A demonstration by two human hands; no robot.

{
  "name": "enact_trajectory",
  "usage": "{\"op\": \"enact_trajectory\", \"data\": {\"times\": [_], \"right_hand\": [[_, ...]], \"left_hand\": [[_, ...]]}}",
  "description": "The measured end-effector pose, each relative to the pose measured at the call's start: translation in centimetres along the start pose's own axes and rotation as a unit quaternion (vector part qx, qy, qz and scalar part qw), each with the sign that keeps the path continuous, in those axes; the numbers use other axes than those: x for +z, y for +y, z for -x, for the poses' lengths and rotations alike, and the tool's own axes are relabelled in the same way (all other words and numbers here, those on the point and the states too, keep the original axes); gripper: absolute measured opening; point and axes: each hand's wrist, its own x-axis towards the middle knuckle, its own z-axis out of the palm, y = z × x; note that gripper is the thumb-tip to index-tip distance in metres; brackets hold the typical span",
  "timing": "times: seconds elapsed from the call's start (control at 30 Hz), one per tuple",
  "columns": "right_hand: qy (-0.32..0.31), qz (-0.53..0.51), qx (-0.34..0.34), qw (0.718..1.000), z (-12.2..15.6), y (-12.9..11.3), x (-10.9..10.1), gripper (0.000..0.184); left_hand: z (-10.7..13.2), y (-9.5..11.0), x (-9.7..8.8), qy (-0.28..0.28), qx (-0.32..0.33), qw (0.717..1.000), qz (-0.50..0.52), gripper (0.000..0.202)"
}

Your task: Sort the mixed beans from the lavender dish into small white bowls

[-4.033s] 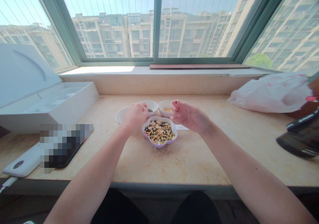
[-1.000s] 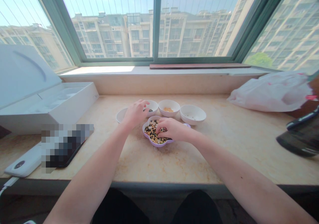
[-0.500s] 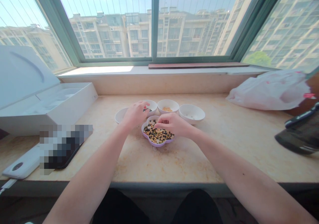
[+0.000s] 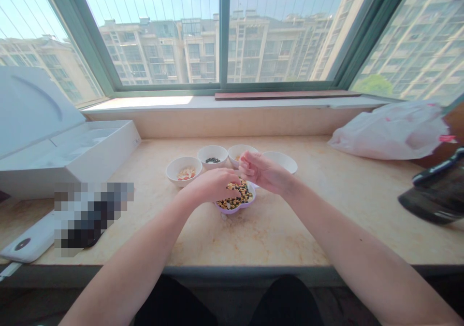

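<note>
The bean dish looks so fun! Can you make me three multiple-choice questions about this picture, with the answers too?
1. Where is the flower-shaped dish?
A. In front of the bowls
B. Inside the white box
C. On the window ledge

2. How many white bowls are behind the dish?
A. Two
B. Three
C. Four

3. What is the white box like?
A. Shut
B. Open, with its lid up
C. Upside down

Answers:
1. A, because the dish sits nearer the person than the bowls, under the left hand.
2. C, because four bowls stand in a row.
3. B, because the lid stands up and the inside shows.
</note>
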Motion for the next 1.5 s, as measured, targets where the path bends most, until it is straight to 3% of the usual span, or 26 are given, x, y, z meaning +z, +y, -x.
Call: {"op": "enact_trajectory", "data": {"times": [0.13, 0.2, 0.27, 0.37, 0.47, 0.8, 1.07, 1.27, 1.4, 1.5], "right_hand": [[0.113, 0.157, -0.049, 0.980, -0.6, 0.2, -1.2, 0.046], [0.185, 0.280, -0.080, 0.938, -1.0, 0.4, -1.9, 0.041], [0.237, 0.404, -0.104, 0.877, -1.4, 0.7, -2.6, 0.035], [0.265, 0.530, -0.122, 0.796, -1.9, 1.1, -3.4, 0.022], [0.255, 0.575, -0.129, 0.767, -2.2, 1.5, -4.1, 0.017], [0.233, 0.635, -0.095, 0.730, -2.5, 2.1, -5.6, 0.036], [0.266, 0.616, -0.107, 0.733, -2.3, 1.7, -5.4, 0.027], [0.274, 0.608, -0.112, 0.736, -1.8, 1.2, -4.4, 0.019], [0.265, 0.604, -0.121, 0.742, -1.5, 1.0, -3.6, 0.019], [0.255, 0.598, -0.126, 0.749, -1.2, 0.9, -3.0, 0.018]], "left_hand": [[-0.2, 0.4, -0.1, -0.033, 0.015, 0.999, -0.008, 0.014], [-0.3, 0.5, 0.1, -0.030, 0.021, 0.999, -0.008, 0.014], [-0.5, 0.6, 0.4, -0.024, 0.015, 1.000, -0.007, 0.014], [-0.6, 0.6, 1.0, -0.020, -0.002, 1.000, -0.003, 0.014], [-0.6, 0.6, 1.4, -0.007, 0.005, 1.000, 0.008, 0.018], [-0.7, 0.4, 1.1, 0.019, 0.045, 0.999, 0.021, 0.015], [-0.2, -0.2, 0.1, 0.039, 0.019, 0.999, 0.024, 0.028], [0.5, -0.4, -1.4, 0.187, -0.060, 0.980, 0.029, 0.031], [0.8, -1.0, -1.5, 0.302, -0.020, 0.952, 0.033, 0.018], [0.8, -1.2, -1.2, 0.345, 0.019, 0.938, 0.026, 0.012]]}}
